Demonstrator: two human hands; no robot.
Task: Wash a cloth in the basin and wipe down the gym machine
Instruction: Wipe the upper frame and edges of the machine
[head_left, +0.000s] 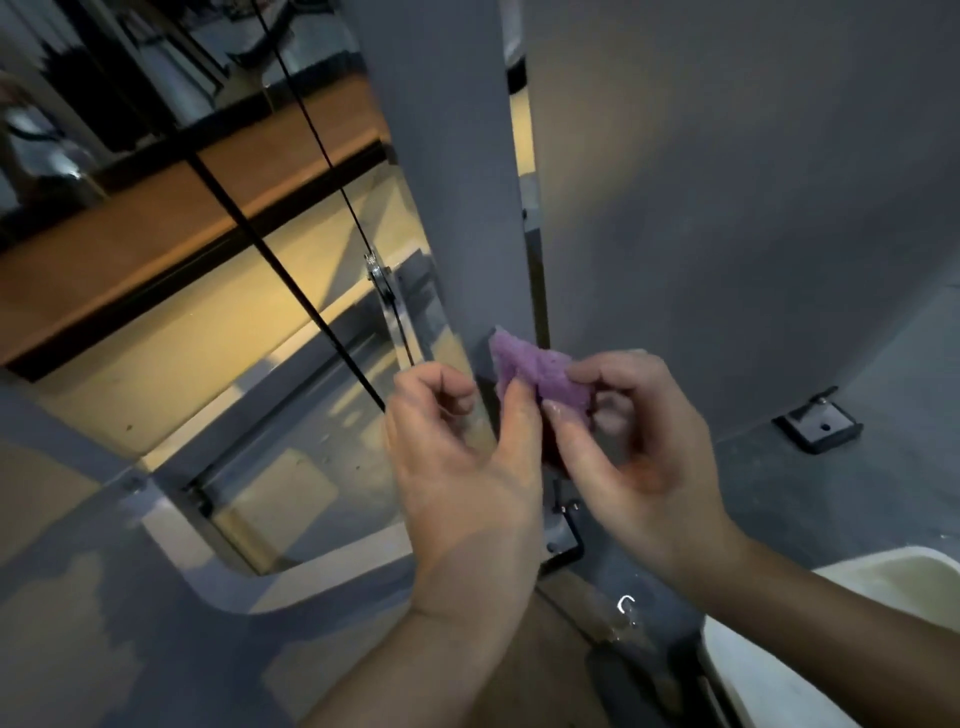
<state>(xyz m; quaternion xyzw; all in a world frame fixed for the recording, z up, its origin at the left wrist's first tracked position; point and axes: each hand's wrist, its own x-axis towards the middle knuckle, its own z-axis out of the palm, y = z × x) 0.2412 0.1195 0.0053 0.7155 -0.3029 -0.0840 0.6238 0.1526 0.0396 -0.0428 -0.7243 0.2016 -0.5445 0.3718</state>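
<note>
A small purple cloth (535, 371) is bunched between both my hands, just in front of the grey upright post (457, 182) of the gym machine. My left hand (462, 457) pinches the cloth's lower left edge with thumb and forefinger. My right hand (628, 431) grips its right side with curled fingers. The cloth's upper tip touches or nearly touches the post. A white basin (852, 623) with cloudy water sits at the bottom right on the floor.
Black cables (311, 291) run diagonally past a pulley (382, 280) left of the post. A grey panel (727, 208) of the machine fills the right. A black floor bracket (818, 423) lies on the grey floor at right. Grey frame members cross the lower left.
</note>
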